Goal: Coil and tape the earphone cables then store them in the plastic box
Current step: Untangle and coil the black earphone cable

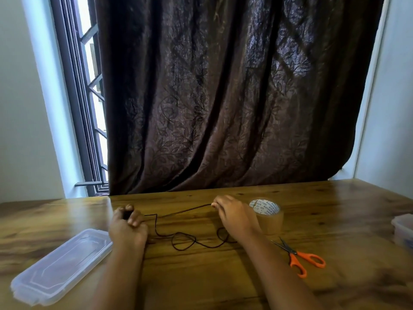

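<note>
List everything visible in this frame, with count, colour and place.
earphone cable: 1, black, strung between both hands, slack looped on table
tape roll: 1, brown, behind right hand
scissors: 1, orange handles, right of right forearm
plastic lid: 1, clear, near left
plastic box: 1, clear, right edge, cut off
curtain: 1, dark brown, behind table
window: 1, dark frame, left
table: 1, brown wood
left hand: grips cable's wound end
right hand: pinches cable

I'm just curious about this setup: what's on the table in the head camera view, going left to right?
On the table: clear plastic lid → left hand → black earphone cable → right hand → tape roll → orange scissors → plastic box at the edge.
</note>
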`<state>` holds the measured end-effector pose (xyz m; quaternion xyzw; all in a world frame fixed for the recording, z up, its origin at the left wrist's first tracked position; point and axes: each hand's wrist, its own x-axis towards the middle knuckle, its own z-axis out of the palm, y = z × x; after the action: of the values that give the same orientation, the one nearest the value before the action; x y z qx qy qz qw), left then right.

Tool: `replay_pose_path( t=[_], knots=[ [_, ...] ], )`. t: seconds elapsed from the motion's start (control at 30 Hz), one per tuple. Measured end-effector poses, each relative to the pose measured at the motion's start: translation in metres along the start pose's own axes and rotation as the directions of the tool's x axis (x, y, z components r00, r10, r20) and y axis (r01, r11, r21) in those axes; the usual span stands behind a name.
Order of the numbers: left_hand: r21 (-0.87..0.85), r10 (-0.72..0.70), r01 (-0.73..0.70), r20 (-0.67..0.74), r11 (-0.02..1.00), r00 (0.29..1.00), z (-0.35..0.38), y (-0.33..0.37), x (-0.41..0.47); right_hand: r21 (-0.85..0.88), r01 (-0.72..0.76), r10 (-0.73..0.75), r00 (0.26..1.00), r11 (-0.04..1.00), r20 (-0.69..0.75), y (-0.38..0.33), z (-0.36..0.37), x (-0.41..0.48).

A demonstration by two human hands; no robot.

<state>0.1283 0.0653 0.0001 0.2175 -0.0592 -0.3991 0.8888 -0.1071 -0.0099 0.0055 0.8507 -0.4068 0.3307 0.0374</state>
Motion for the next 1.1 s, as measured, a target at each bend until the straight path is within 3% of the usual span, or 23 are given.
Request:
replay_pose_path(
  t=[0.07,0.17,0.27,0.33,0.37,0.5,0.6,0.7,0.93,1.0,1.1],
  knots=[
    [0.337,-0.007,-0.051,0.170,0.940,0.985,0.006,-0.009,-0.005,0.046,-0.015,0.017,0.999,0.999,-0.030,-0.001,0.001,0.001],
    [0.740,-0.043,-0.268,0.372,0.617,0.927,0.015,-0.037,-0.019,0.050,0.026,-0.023,0.998,0.998,-0.061,-0.009,0.000,0.001],
    [0.859,-0.270,-0.403,0.489,0.317,0.829,0.016,-0.062,-0.028,0.047,0.072,-0.069,0.996,0.996,-0.061,-0.019,-0.002,0.002],
    [0.870,-0.325,-0.430,0.489,0.239,0.809,0.019,-0.069,-0.034,0.060,0.082,-0.079,0.995,0.995,-0.055,-0.022,-0.004,0.002],
    [0.873,-0.312,-0.414,0.481,0.259,0.819,0.021,-0.071,-0.036,0.060,0.086,-0.083,0.995,0.994,-0.054,-0.022,-0.004,0.002],
    [0.814,-0.172,-0.271,0.407,0.514,0.897,0.023,-0.069,-0.034,0.049,0.108,-0.107,0.994,0.993,-0.020,-0.025,-0.005,0.001],
    [0.607,-0.065,-0.137,0.298,0.783,0.952,0.021,-0.055,-0.025,0.047,0.119,-0.119,0.993,0.992,-0.011,-0.025,-0.004,0.001],
    [0.373,-0.026,-0.055,0.207,0.926,0.978,0.017,-0.045,-0.021,0.016,0.126,-0.127,0.992,0.992,0.014,-0.022,-0.001,0.000],
    [-0.018,-0.102,0.107,0.186,0.994,0.977,0.027,-0.035,-0.022,0.009,0.047,-0.048,0.998,0.999,0.043,-0.018,-0.005,0.001],
    [0.009,-0.143,0.143,0.183,0.990,0.973,0.022,-0.029,-0.017,0.045,0.004,-0.007,0.997,0.999,0.071,-0.012,-0.006,-0.001],
    [0.247,-0.248,0.188,0.240,0.951,0.938,0.019,-0.028,-0.016,0.032,-0.036,0.035,0.999,0.999,0.036,-0.007,-0.004,0.000]
  ],
)
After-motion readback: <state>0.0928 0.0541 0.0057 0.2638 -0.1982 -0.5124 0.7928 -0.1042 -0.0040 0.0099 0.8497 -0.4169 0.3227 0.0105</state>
